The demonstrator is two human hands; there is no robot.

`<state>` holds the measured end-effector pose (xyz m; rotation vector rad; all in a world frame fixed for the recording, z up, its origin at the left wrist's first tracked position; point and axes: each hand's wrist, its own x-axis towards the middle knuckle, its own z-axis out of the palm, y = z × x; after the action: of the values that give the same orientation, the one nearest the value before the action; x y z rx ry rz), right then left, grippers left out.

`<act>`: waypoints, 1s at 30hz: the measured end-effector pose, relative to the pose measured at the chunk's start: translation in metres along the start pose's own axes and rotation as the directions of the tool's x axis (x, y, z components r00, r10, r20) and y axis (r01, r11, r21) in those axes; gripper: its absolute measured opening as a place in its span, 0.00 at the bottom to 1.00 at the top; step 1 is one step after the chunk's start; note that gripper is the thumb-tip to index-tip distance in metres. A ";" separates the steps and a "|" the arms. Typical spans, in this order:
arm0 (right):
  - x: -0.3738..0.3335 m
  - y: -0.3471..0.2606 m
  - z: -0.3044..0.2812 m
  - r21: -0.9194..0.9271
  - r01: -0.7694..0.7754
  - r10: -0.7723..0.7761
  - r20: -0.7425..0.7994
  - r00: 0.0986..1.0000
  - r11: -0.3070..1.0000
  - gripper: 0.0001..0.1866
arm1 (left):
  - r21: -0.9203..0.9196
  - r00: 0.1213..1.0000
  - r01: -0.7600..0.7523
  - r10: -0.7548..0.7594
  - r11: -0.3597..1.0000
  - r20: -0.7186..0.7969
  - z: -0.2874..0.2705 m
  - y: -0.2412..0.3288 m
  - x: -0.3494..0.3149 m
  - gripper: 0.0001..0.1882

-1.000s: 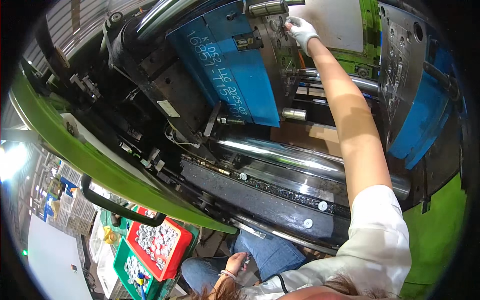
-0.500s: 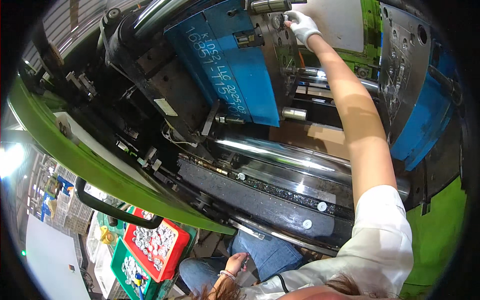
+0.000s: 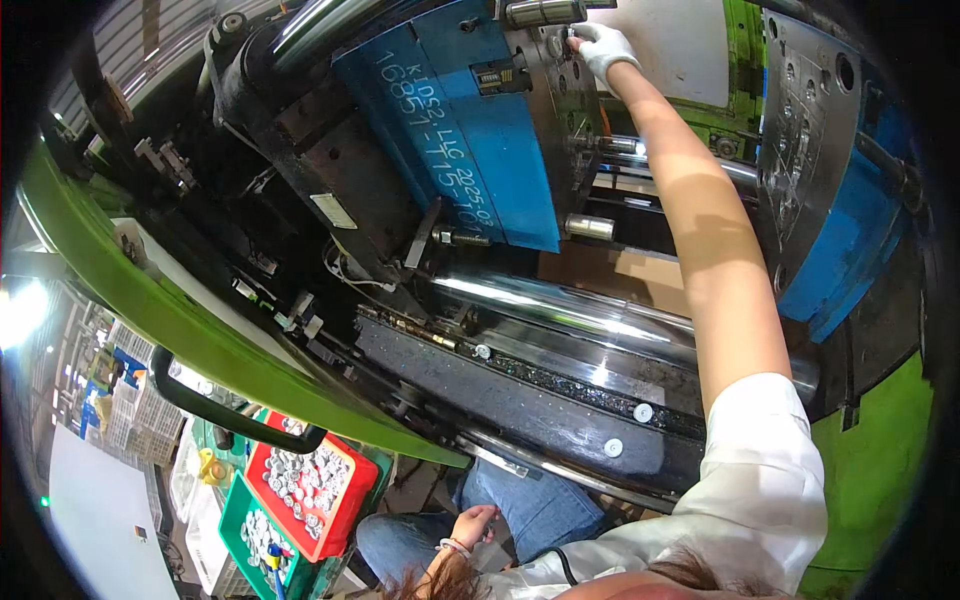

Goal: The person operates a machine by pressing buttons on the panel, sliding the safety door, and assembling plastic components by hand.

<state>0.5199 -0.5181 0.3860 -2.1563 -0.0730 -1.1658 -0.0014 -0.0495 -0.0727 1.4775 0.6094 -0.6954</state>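
Can see at left a green tray (image 3: pixel 232 508) and a red tray (image 3: pixel 350 502) holding small silvery parts (image 3: pixel 303 480), presumably finished, then white handwriting and a dark label plate (image 3: pixel 501 78) on the blue mould block (image 3: pixel 515 150). Can make out, below, the left hand (image 3: pixel 474 525) with fingers curled, contents impossible to tell. Farther right, can see the gloved right hand (image 3: pixel 604 48) apparently pinching a small piece (image 3: pixel 572 37) at the mould face (image 3: pixel 562 115), perhaps midway, with the amount remaining unclear.

left mould half (image 3: pixel 455 130) faces right mould half (image 3: pixel 812 140) across a gap; right hand (image 3: pixel 603 52) at the left one's inner face. bar (image 3: pixel 560 310) runs below; ledge (image 3: pixel 530 400) before it, discs (image 3: pixel 613 448) on it. door (image 3: pixel 250 375) left of ledge; two trays (image 3: pixel 352 515) beyond, side by side, parts (image 3: pixel 305 482) in both. left hand (image 3: pixel 474 525) by the lap.
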 end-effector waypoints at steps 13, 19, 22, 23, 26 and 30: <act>-0.069 -0.039 -0.025 0.009 0.110 -0.106 -0.214 0.971 0.994 0.26 | 0.188 0.982 -0.179 0.187 0.966 -0.027 0.023 0.043 -0.046 0.12; -0.240 -0.155 -0.092 0.520 0.423 -0.464 -0.057 0.884 0.742 0.08 | -0.323 0.853 -0.450 0.508 0.833 0.122 0.059 0.153 -0.141 0.09; -0.324 -0.202 -0.116 0.616 0.455 -0.764 0.478 0.433 0.643 0.14 | -0.435 0.746 -0.566 0.660 0.700 0.092 0.091 0.204 -0.160 0.12; -0.344 -0.213 -0.121 0.622 0.369 -0.722 0.616 0.315 0.691 0.15 | -0.439 0.699 -0.604 0.707 0.665 0.108 0.098 0.219 -0.163 0.12; -0.362 -0.223 -0.127 0.560 0.221 -0.601 0.719 0.351 0.799 0.15 | -0.675 0.691 -0.478 0.715 0.562 0.106 0.117 0.244 -0.165 0.13; -0.358 -0.214 -0.140 0.577 0.183 -0.603 0.733 0.316 0.796 0.12 | -0.709 0.727 -0.441 0.683 0.551 0.078 0.128 0.249 -0.167 0.12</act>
<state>0.1303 -0.3433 0.2799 -2.1552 -1.3153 0.0184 0.0642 -0.1765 0.2196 0.7625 0.0248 -0.1547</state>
